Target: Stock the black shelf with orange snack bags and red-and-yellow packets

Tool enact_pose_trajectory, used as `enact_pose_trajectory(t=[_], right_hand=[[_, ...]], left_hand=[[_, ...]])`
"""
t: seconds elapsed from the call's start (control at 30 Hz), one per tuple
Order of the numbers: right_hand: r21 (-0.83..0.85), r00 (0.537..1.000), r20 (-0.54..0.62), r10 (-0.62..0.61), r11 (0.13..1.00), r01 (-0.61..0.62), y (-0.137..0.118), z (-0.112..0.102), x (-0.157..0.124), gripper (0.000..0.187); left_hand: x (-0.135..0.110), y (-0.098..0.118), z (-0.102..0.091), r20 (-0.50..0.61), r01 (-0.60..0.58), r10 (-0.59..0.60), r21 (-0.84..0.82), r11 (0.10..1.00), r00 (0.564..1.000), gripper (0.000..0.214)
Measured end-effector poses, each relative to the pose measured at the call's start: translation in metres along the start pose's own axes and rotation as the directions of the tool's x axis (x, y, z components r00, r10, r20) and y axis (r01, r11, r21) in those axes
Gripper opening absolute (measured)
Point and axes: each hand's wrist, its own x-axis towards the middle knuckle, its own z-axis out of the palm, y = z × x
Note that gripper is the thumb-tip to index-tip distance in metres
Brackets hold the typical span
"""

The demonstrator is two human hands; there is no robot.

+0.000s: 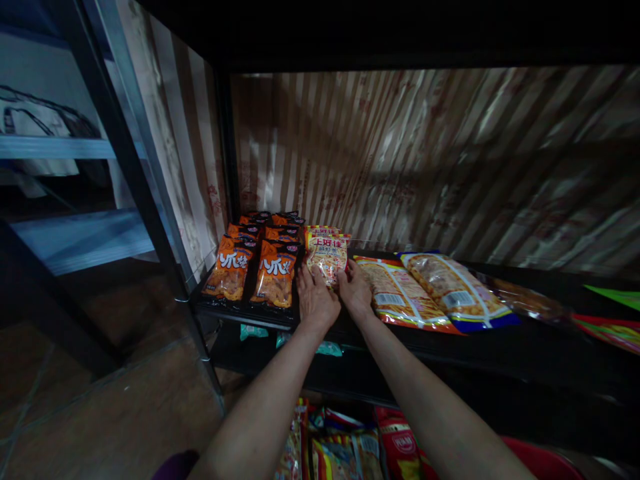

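A yellow and red bag of snacks (327,257) with red Chinese lettering stands on the black shelf, with a similar bag partly hidden behind it. My left hand (317,300) holds its lower left side, fingers lying along the front. At the lower right edge, my right hand (355,291) grips the same bag, thumb on the front. Left of my hands, orange and black snack bags (276,275) stand in two rows. Just right of my right hand, a flat orange and yellow bag (400,293) lies beside a blue-edged bag (453,290).
A brown clear-wrapped pack (525,300) lies farther right. Small teal packs (254,331) sit on the lower shelf (350,373). Below are bags of snacks (345,457) and a red container (540,460). A metal post (165,247) bounds the left side; striped sheeting (425,153) covers the back.
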Motion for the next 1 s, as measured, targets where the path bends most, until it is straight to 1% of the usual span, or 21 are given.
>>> enact_pose_trajectory(t=[0.07, 0.13, 0.17, 0.23, 0.27, 0.33, 0.43, 0.53, 0.6, 0.7, 0.77, 0.83, 1.0], right_hand=[[0.009, 1.0, -0.018, -0.019, 1.0, 0.019, 0.001, 0.0, 0.0, 0.056], [0.014, 0.992, -0.07, -0.102, 0.995, 0.103, 0.0, 0.0, -0.002, 0.057], [0.008, 0.981, -0.1, -0.169, 0.985, 0.171, 0.0, 0.0, -0.003, 0.058], [-0.032, 0.94, -0.139, -0.31, 0.951, 0.309, -0.002, 0.001, -0.005, 0.058], [-0.062, 0.92, -0.137, -0.366, 0.93, 0.361, -0.003, 0.001, -0.006, 0.057], [-0.122, 0.898, -0.095, -0.43, 0.9, 0.418, -0.003, 0.002, -0.006, 0.054], [-0.196, 0.887, -0.031, -0.462, 0.873, 0.448, -0.001, 0.001, -0.005, 0.051], [-0.244, 0.873, -0.019, -0.487, 0.849, 0.468, -0.003, -0.002, -0.001, 0.052], [-0.267, 0.852, 0.009, -0.523, 0.82, 0.507, -0.008, -0.002, 0.003, 0.052], [-0.291, 0.822, 0.096, -0.561, 0.774, 0.562, -0.018, -0.001, 0.011, 0.051], [-0.297, 0.822, 0.147, -0.55, 0.768, 0.568, -0.022, 0.003, 0.017, 0.05], [-0.296, 0.829, 0.174, -0.532, 0.774, 0.559, -0.024, 0.007, 0.022, 0.05], [-0.273, 0.834, 0.167, -0.527, 0.788, 0.552, -0.017, 0.015, 0.027, 0.05]], left_hand=[[0.0, 0.0, 0.001, 0.004, -0.004, 0.004, 0.013, 1.0, 1.0, 0.072], [0.0, 0.001, 0.0, 0.007, 0.0, 0.0, 0.016, 1.0, 1.0, 0.072], [0.0, 0.001, 0.0, 0.01, 0.002, -0.002, 0.015, 1.0, 1.0, 0.072], [-0.001, 0.001, -0.002, 0.018, 0.004, -0.004, 0.009, 1.0, 1.0, 0.072], [-0.001, 0.002, -0.003, 0.021, 0.004, -0.004, 0.007, 1.0, 1.0, 0.072], [-0.002, 0.002, -0.004, 0.021, 0.004, -0.004, 0.005, 1.0, 1.0, 0.071], [-0.003, 0.002, -0.004, 0.012, -0.003, 0.003, -0.002, 1.0, 1.0, 0.072], [-0.002, 0.002, -0.002, 0.0, -0.008, 0.008, 0.004, 1.0, 1.0, 0.073], [-0.002, 0.001, -0.001, 0.0, -0.014, 0.014, 0.007, 1.0, 1.0, 0.072], [-0.001, 0.001, -0.001, 0.024, -0.019, 0.019, 0.006, 1.0, 1.0, 0.071], [-0.001, 0.001, -0.002, 0.038, -0.016, 0.016, 0.004, 1.0, 0.999, 0.074], [-0.001, 0.002, -0.002, 0.042, -0.009, 0.009, 0.008, 1.0, 0.999, 0.076], [-0.001, 0.003, -0.002, 0.047, -0.001, 0.0, 0.012, 1.0, 0.999, 0.079]])
